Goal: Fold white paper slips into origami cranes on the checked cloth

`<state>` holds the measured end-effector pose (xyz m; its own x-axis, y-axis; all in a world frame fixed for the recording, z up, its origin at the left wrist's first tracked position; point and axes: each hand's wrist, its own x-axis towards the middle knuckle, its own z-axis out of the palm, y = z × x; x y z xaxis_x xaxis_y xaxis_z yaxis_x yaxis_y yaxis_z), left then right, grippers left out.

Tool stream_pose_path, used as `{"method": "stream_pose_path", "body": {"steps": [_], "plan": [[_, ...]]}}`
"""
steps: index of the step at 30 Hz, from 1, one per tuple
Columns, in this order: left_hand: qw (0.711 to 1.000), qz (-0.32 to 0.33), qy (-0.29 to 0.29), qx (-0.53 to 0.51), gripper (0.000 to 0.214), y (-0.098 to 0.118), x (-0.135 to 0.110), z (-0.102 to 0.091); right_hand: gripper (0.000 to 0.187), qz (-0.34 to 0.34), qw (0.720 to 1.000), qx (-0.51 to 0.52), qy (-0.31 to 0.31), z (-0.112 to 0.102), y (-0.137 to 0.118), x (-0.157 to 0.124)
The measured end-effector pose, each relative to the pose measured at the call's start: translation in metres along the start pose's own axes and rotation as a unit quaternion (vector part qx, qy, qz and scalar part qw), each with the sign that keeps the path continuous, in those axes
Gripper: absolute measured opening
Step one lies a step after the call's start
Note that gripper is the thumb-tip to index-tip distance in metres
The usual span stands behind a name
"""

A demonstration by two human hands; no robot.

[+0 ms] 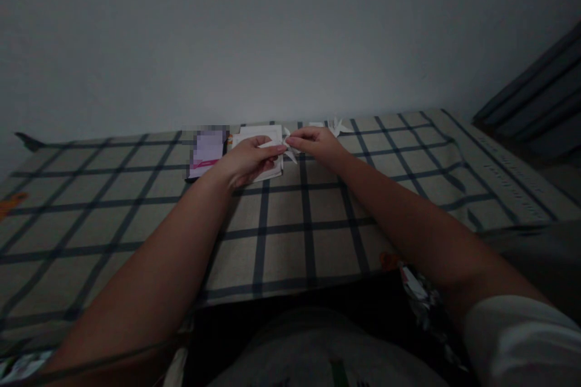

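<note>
Between my two hands is a small piece of folded white paper (291, 153) with pointed ends. My left hand (255, 159) pinches its left side between thumb and fingers. From the right, the fingertips of my right hand (315, 140) close on its upper part. Under my left hand lies a stack of white paper sheets (261, 130), partly covered by the hand. Behind my right hand, a second folded white paper shape (337, 126) with pointed tips rests on the cloth. The fingers hide part of the held paper.
A phone (209, 151) with a lit, blurred screen lies left of the paper stack. A checked tablecloth (284, 224) covers the table, which meets a plain wall (290, 36) at the back. Dark folded fabric (535, 84) hangs at the far right.
</note>
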<state>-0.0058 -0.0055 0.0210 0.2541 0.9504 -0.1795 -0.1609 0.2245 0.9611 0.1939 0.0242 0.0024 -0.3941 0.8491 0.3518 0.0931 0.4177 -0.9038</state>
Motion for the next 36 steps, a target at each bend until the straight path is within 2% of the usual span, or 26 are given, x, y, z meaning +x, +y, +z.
{"method": "stream_pose_path", "body": {"steps": [7, 12, 16, 20, 26, 30, 36], "plan": [[1.000, 0.012, 0.000, 0.023, 0.034, 0.0015, -0.0053, 0.0015, 0.044, 0.038, 0.998, -0.015, 0.053, 0.0024, 0.0006, 0.0002], [1.000, 0.014, -0.010, 0.013, 0.029, -0.0009, -0.0022, -0.0012, 0.035, 0.027, 0.999, -0.021, 0.023, 0.0006, -0.0001, 0.0004], [1.000, 0.004, -0.001, 0.013, 0.025, -0.0003, -0.0021, 0.0006, 0.030, 0.048, 0.999, -0.005, 0.007, 0.0013, -0.0005, 0.0001], [1.000, 0.005, 0.014, 0.005, 0.023, 0.0015, -0.0026, 0.0014, 0.026, 0.070, 0.994, 0.080, -0.003, 0.0049, -0.0008, 0.0009], [0.999, 0.030, 0.007, -0.017, 0.026, 0.0007, 0.0027, -0.0041, 0.023, 0.133, 0.961, 0.241, -0.014, 0.0054, -0.0001, 0.0007], [0.999, 0.027, 0.019, -0.031, 0.024, 0.0023, 0.0029, -0.0039, 0.023, 0.158, 0.949, 0.274, -0.003, 0.0035, -0.0013, -0.0002], [0.995, 0.014, -0.006, -0.099, 0.012, 0.0047, 0.0035, -0.0048, 0.022, 0.151, 0.944, 0.289, 0.050, 0.0030, -0.0035, 0.0016]]}}
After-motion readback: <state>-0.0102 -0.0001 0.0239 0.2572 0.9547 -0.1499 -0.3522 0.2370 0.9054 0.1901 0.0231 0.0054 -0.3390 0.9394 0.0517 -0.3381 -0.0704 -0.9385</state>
